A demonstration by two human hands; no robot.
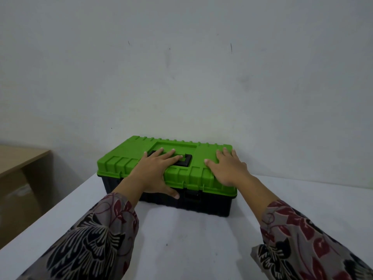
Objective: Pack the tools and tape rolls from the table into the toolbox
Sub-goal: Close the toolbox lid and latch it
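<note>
The left hand (157, 170) lies flat on the toolbox (210, 205). Its fingers are straight and spread out. They rest across the black handle (186, 160), which lies folded down in its dip. The thumb hangs down the front of the box, just beside the black latch (192, 194). It looks ready to push the latch, but I cannot tell if it touches it.

The right hand (228, 168) is flat too, with its fingers spread on the right part of the green lid (121, 156). It holds nothing. I think both hands press down so the lid stays shut and the box does not slide.

The toolbox sits at the back of the white surface (191, 239), close to the wall (181, 77). That leaves room in front of it. The lid is down. I see no tools and no tape rolls on the surface, so I think they are inside and the packing is almost done. Whether the latch is snapped shut is too small to see.

A brown cupboard (18, 178) stands off to the left, apart from the surface.
</note>
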